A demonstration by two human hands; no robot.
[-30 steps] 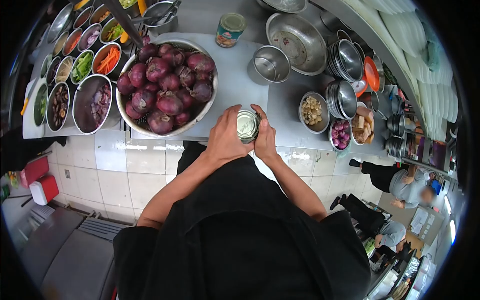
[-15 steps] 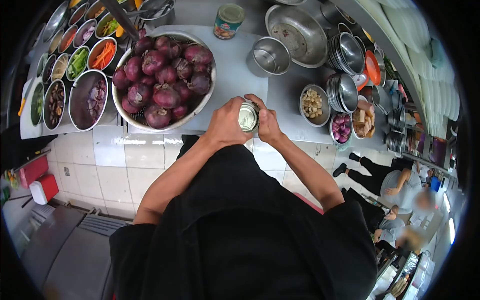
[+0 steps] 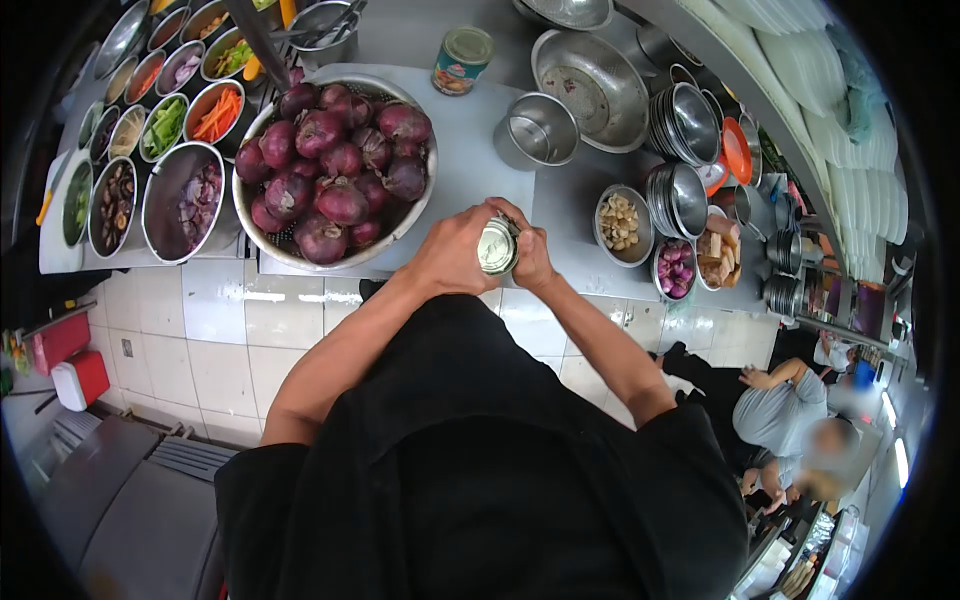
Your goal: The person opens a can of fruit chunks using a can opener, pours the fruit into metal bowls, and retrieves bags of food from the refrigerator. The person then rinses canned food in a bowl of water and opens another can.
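Note:
My left hand (image 3: 452, 252) is closed around the side of a tin can (image 3: 496, 250), whose pale metal lid faces up toward me. At the can's right rim, my right hand (image 3: 533, 256) is closed on a small dark metal tool (image 3: 511, 226). Its fingers cover most of that tool, so I cannot make out its full shape. Both hands are close to my body, at the counter's front edge. A second can (image 3: 462, 60) with a green label stands upright farther back. Left of my hands is a large colander (image 3: 430, 190) heaped with red onions (image 3: 341, 201).
An empty steel pot (image 3: 537, 130) and a wide steel bowl (image 3: 590, 90) stand behind my hands. Bowls of garlic (image 3: 620, 222) and shallots (image 3: 675, 268) are at right, beside stacked bowls (image 3: 684, 125). Pots of cut vegetables (image 3: 217, 113) fill the left. Co-workers (image 3: 785, 415) stand at right.
My view has shifted slightly, so the counter items sit lower in it. Both hands keep their hold at the can. A co-worker at right has changed position.

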